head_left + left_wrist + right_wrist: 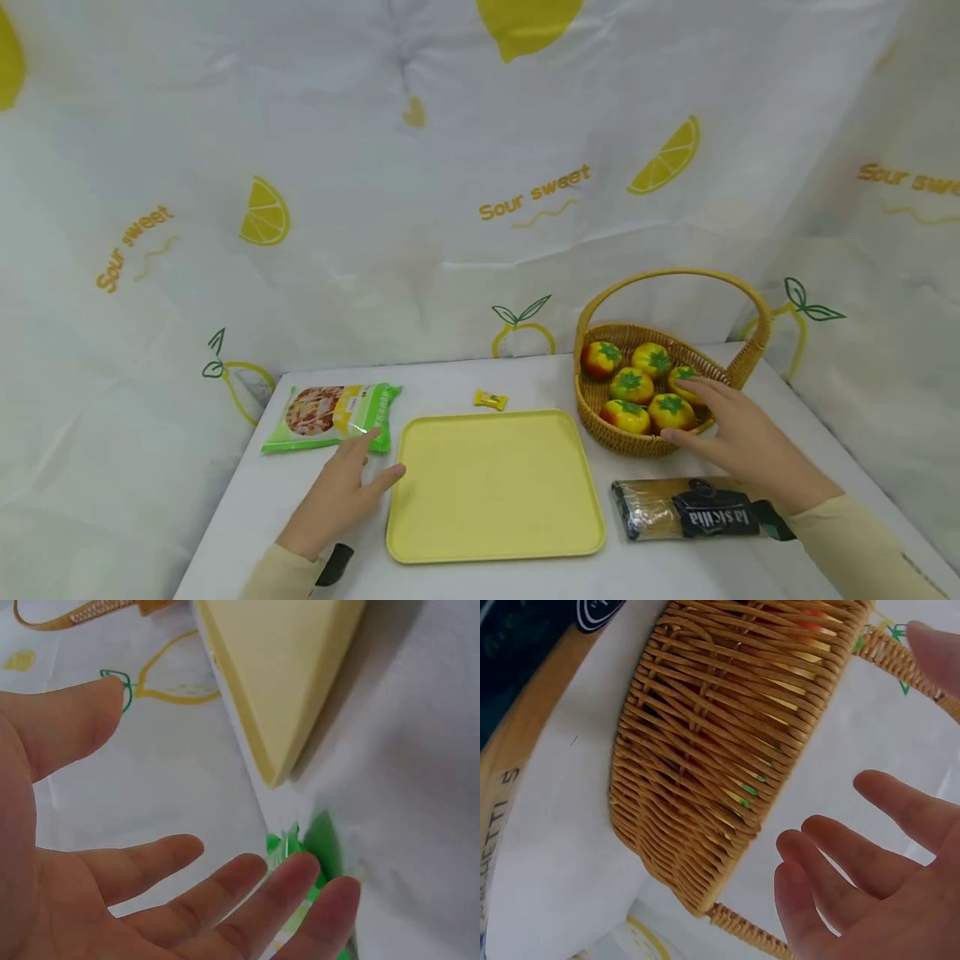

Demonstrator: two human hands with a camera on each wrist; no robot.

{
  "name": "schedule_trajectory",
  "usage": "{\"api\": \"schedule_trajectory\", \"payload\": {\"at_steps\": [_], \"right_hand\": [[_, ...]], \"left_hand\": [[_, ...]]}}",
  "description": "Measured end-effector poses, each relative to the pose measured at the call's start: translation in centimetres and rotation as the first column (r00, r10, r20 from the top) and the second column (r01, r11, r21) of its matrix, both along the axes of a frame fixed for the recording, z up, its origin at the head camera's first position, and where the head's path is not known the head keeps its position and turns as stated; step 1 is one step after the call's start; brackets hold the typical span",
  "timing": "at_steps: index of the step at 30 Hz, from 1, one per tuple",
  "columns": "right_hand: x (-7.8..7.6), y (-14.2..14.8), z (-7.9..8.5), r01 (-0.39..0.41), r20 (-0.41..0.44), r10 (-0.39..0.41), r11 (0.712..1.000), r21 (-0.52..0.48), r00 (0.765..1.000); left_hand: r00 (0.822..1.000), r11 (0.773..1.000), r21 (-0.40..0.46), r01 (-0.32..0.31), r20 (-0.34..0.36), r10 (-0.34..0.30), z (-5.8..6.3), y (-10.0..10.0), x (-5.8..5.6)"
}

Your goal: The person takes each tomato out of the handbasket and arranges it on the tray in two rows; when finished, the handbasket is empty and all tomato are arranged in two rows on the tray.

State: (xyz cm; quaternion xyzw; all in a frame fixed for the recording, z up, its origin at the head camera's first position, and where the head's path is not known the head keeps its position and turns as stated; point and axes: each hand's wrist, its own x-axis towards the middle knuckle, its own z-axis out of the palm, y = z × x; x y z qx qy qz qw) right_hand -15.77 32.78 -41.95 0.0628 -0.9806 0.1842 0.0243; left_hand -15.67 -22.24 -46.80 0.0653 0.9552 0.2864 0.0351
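My left hand [337, 492], fingers apart and holding nothing, is between a green food packet [330, 412] and the yellow tray [495, 487]. In the left wrist view its fingers [281, 877] overlap the packet. My right hand [738, 437] reaches over the near right rim of a wicker basket [630, 442] with a tall handle. Several yellow-red toy fruits with green leafy tops [632, 385] lie in the basket. In the right wrist view the spread fingers [855, 855] stand beside the basket's rim, with nothing between them.
Below the right hand lies a pack of spaghetti [682, 508] with a dark label. A small yellow wrapped candy [491, 400] sits just behind the tray. The white table [450, 383] ends at a hanging white cloth [420, 208] with lemon prints.
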Motion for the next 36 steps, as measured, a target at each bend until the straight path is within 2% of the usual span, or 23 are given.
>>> {"api": "schedule_trajectory", "payload": {"at_steps": [3,9,15,27,36], "right_hand": [[-1.0,-0.1,-0.4,0.0,0.009,0.0,1.0,0.002,1.0],[-2.4,-0.4,-0.7,0.027,0.045,-0.028,0.999,0.026,0.999],[-3.5,-0.8,-0.6,-0.003,0.044,0.001,0.998,0.062,0.999],[-4.6,-1.1,-0.8,-0.01,0.079,0.0,0.992,0.127,0.997],[-4.9,-1.2,-0.7,-0.032,0.063,0.025,0.993,0.117,0.998]], "left_hand": [[0.999,0.999,0.041,-0.025,0.032,0.023,0.3,0.7,-0.5],[0.982,0.991,0.091,-0.095,0.169,0.079,0.6,1.2,-1.2],[0.966,0.979,0.166,-0.115,0.247,0.071,0.1,1.1,-1.1],[0.95,0.968,0.236,-0.083,0.314,0.005,-1.0,1.5,-1.7],[0.937,0.962,0.254,-0.099,0.35,0.004,-1.4,1.5,-1.9]]}}
